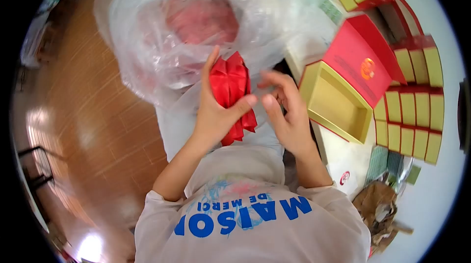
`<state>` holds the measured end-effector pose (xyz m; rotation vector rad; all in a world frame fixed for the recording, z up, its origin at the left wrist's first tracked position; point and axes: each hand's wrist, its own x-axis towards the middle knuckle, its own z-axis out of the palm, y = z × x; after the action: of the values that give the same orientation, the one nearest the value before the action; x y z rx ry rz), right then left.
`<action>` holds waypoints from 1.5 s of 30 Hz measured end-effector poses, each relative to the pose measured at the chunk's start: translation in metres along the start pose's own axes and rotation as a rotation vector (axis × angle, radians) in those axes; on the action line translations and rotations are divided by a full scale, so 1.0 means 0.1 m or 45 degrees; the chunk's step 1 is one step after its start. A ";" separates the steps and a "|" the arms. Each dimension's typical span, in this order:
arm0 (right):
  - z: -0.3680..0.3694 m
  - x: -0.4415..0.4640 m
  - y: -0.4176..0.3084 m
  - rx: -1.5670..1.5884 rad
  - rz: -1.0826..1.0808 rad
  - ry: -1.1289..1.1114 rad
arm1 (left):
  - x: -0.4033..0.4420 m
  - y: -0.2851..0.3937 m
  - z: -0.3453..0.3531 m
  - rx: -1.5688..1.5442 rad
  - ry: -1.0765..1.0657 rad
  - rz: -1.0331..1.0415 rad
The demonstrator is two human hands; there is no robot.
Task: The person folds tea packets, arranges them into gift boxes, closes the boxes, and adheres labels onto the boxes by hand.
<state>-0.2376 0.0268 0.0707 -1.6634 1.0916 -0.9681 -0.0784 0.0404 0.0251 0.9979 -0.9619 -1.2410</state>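
Observation:
My left hand (pixel 212 113) is closed round a bundle of shiny red packets (pixel 230 83) with pointed, pleated edges. Its thumb presses across the front while the fingers are mostly hidden behind. Just right of the bundle is my right hand (pixel 293 118), fingers loosely curled and apart from the thumb, with nothing visible in it. The fingertips are slightly blurred. Beyond both hands lies a large clear plastic bag (pixel 142 61) with reddish contents (pixel 203 20) showing through it.
On the white table (pixel 343 157) to my right, a red-lidded box (pixel 338 98) stands open, its yellow inside showing. Several similar yellow-and-red boxes (pixel 412 108) are stacked behind it. Crumpled brown paper (pixel 375 206) lies near the table's lower end. Wooden floor (pixel 103 115) spreads to the left.

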 end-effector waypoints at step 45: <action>-1.35 -0.15 0.53 -0.539 0.306 0.271 | 0.74 -0.36 1.68 1.200 -0.437 0.669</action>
<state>-0.3795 -0.0048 0.0584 -1.7289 1.6906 -0.8068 -0.2430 -0.0468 0.0418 1.1235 -2.0262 -0.4789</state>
